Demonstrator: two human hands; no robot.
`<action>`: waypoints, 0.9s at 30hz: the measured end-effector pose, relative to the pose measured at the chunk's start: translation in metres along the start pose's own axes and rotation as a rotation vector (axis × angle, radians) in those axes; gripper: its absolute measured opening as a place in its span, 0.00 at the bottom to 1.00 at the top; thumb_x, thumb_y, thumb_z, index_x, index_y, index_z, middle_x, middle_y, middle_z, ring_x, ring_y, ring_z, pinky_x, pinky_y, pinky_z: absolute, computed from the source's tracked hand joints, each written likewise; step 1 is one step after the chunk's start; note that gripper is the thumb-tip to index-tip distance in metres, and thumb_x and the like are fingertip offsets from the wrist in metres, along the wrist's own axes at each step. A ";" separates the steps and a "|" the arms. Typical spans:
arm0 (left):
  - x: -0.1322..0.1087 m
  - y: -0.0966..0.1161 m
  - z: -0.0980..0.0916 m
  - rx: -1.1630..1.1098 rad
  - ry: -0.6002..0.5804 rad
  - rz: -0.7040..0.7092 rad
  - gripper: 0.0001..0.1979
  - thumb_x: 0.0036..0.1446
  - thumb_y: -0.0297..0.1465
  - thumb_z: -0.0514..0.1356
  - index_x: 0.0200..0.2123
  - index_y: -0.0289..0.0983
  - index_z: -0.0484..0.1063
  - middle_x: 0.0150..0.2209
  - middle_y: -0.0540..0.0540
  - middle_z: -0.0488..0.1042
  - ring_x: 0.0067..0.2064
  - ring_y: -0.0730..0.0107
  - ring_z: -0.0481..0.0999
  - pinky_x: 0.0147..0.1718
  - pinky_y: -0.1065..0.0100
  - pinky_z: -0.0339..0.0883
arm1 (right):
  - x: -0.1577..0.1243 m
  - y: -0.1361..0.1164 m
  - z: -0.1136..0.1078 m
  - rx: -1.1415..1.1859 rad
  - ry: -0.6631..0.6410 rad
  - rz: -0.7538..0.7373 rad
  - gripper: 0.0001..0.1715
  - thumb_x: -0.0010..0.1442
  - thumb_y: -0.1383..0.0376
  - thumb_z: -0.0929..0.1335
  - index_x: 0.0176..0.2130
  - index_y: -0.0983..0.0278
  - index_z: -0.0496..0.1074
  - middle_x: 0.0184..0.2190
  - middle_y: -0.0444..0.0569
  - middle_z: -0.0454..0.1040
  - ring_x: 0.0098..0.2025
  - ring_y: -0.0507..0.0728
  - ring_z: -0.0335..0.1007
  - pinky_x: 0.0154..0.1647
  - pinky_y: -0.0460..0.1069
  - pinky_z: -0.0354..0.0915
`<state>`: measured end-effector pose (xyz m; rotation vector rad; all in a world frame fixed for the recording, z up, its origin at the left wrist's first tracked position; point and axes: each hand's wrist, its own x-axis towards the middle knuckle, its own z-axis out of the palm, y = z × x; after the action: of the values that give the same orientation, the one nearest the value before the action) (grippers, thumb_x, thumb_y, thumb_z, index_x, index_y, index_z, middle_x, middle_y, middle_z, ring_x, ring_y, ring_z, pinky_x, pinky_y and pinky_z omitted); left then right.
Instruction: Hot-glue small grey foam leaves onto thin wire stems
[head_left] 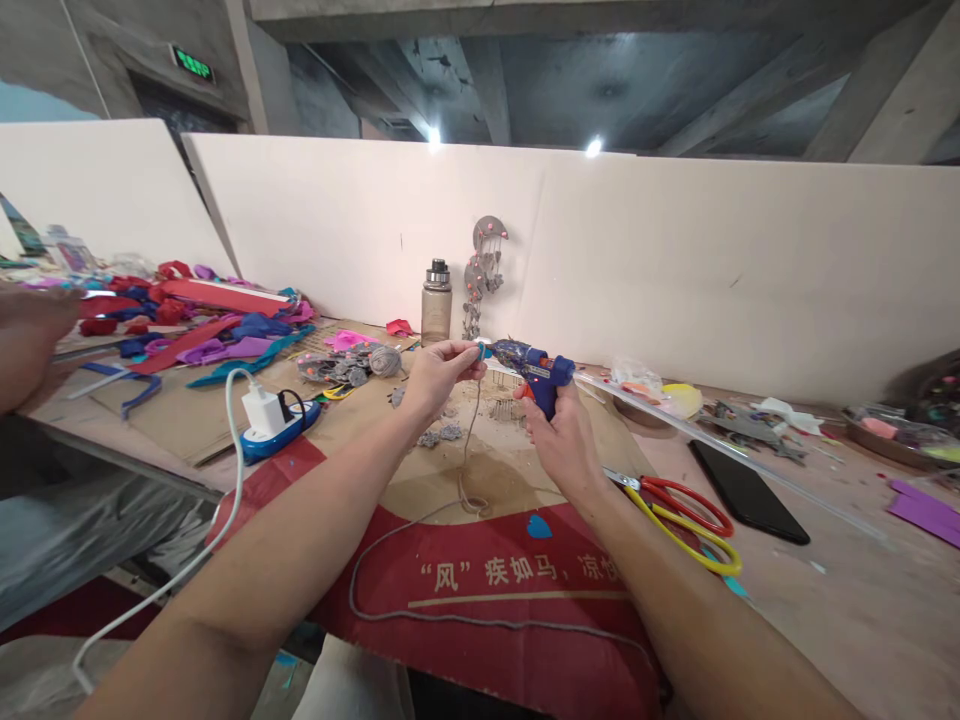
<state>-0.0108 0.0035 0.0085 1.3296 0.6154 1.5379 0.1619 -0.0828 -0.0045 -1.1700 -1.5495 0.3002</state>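
My right hand (559, 435) is closed round the handle of a blue hot glue gun (541, 368), whose nozzle points left. In front of the nozzle, my left hand (444, 375) pinches a small blue felt piece (482, 350) between thumb and fingertips. From that pinch a grey yarn (471, 440) hangs down, loops on the cardboard (405, 490) and runs across its red printed part. A loose blue felt heart (538, 526) lies on the cardboard. Whether the nozzle touches the felt piece, I cannot tell.
Red-and-yellow scissors (675, 510) and a black phone (750, 490) lie at the right. Left are a blue power strip (279, 430), a yarn ball (385, 360) and heaped felt scraps (217, 320). Behind stands a bottle (436, 305). Another person's hand (30, 340) shows at far left.
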 end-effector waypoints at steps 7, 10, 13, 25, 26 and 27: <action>0.000 -0.001 0.001 0.019 0.038 -0.007 0.18 0.43 0.40 0.71 0.29 0.31 0.76 0.25 0.46 0.76 0.26 0.73 0.75 0.34 0.66 0.72 | 0.000 0.000 0.000 -0.105 -0.020 -0.037 0.17 0.62 0.59 0.62 0.49 0.63 0.68 0.40 0.56 0.75 0.35 0.61 0.70 0.39 0.55 0.64; 0.000 0.000 0.002 0.020 0.042 -0.004 0.17 0.42 0.40 0.71 0.29 0.31 0.76 0.25 0.47 0.76 0.26 0.73 0.74 0.33 0.66 0.72 | 0.001 -0.001 0.000 -0.127 -0.011 -0.039 0.18 0.62 0.59 0.62 0.49 0.64 0.67 0.40 0.56 0.75 0.35 0.62 0.70 0.40 0.56 0.64; -0.001 0.001 0.002 0.019 0.045 -0.001 0.18 0.41 0.40 0.71 0.29 0.31 0.76 0.25 0.46 0.76 0.26 0.73 0.74 0.33 0.66 0.72 | 0.001 -0.001 0.000 -0.128 -0.005 -0.037 0.19 0.62 0.59 0.62 0.50 0.64 0.67 0.42 0.57 0.75 0.36 0.62 0.70 0.42 0.56 0.64; -0.001 0.001 0.002 0.050 0.047 0.001 0.19 0.41 0.42 0.71 0.28 0.31 0.76 0.25 0.46 0.76 0.26 0.73 0.74 0.33 0.66 0.72 | 0.002 0.004 0.003 -0.138 0.059 -0.105 0.18 0.60 0.58 0.63 0.48 0.64 0.67 0.41 0.57 0.75 0.40 0.64 0.70 0.45 0.59 0.65; -0.001 0.001 0.001 0.047 0.050 0.002 0.19 0.41 0.42 0.71 0.28 0.31 0.76 0.25 0.46 0.76 0.26 0.73 0.74 0.33 0.66 0.72 | 0.002 0.005 0.003 -0.140 0.062 -0.107 0.18 0.60 0.58 0.63 0.48 0.64 0.67 0.41 0.56 0.75 0.39 0.64 0.70 0.45 0.60 0.65; -0.001 0.001 0.001 0.042 0.054 0.002 0.19 0.41 0.41 0.71 0.28 0.31 0.76 0.25 0.46 0.76 0.26 0.72 0.75 0.33 0.66 0.72 | 0.002 0.005 0.004 -0.140 0.061 -0.104 0.18 0.60 0.58 0.63 0.48 0.64 0.67 0.40 0.56 0.75 0.39 0.64 0.70 0.45 0.60 0.65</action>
<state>-0.0101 0.0022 0.0092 1.3239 0.6836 1.5746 0.1618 -0.0771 -0.0080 -1.1903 -1.5915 0.0875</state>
